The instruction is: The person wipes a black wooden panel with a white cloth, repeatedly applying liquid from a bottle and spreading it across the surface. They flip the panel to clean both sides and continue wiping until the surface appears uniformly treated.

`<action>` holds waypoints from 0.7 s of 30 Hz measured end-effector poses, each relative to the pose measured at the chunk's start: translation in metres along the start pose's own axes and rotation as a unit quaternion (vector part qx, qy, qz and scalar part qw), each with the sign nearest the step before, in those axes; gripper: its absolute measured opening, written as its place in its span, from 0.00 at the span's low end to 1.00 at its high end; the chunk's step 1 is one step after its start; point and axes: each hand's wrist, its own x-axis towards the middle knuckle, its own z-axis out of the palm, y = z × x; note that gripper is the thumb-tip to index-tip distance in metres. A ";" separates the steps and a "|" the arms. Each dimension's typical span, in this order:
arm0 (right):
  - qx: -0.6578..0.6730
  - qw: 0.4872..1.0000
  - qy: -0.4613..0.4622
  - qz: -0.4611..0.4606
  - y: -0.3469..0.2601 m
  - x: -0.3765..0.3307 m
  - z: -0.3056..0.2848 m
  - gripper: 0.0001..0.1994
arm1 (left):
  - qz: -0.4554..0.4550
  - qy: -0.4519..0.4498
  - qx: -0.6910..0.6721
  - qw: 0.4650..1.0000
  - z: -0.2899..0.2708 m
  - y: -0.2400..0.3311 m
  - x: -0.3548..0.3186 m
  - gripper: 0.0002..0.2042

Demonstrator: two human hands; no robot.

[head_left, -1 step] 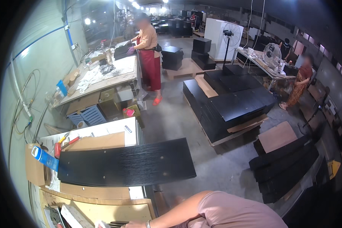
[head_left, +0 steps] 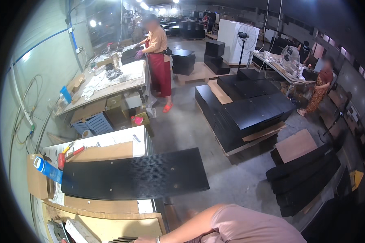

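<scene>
Long black panel (head_left: 136,176) lying flat across the workbench (head_left: 121,141), right end overhanging its edge. Right forearm (head_left: 182,229) reaching in along the bottom edge toward dark slats; hand mostly cut off, grip impossible to tell. Blue crate (head_left: 94,123) under the far table, contents unclear.

A long black wood-grain panel (head_left: 134,178) lies across the near tabletop (head_left: 121,141), its right end overhanging the edge above the concrete floor (head_left: 182,129). A red-handled hammer (head_left: 67,155) and a blue tape dispenser (head_left: 48,169) lie just beside its left end. The person's forearm (head_left: 182,229) crosses the lower edge, its hand mostly cut off. Stacked black panels (head_left: 247,113) sit on a pallet well apart.
</scene>
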 end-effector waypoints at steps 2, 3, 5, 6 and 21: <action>-0.001 1.000 0.007 -0.001 0.010 0.004 0.014 0.19 | -0.024 0.021 0.011 0.999 -0.002 -0.004 -0.020 0.33; -0.005 1.000 0.005 -0.011 0.015 0.007 0.022 0.20 | -0.034 0.026 0.015 0.999 -0.003 0.000 -0.021 0.34; -0.024 0.999 -0.037 -0.021 0.008 0.017 0.030 0.20 | -0.053 0.039 0.015 0.998 -0.004 0.005 -0.010 0.34; -0.037 0.999 -0.017 -0.009 0.007 0.012 0.023 0.18 | -0.063 0.046 0.007 0.997 0.001 0.005 -0.002 0.35; -0.179 0.980 -0.010 -0.086 -0.049 -0.014 -0.047 0.22 | -0.549 0.182 -0.030 0.815 -0.040 -0.111 -0.346 0.33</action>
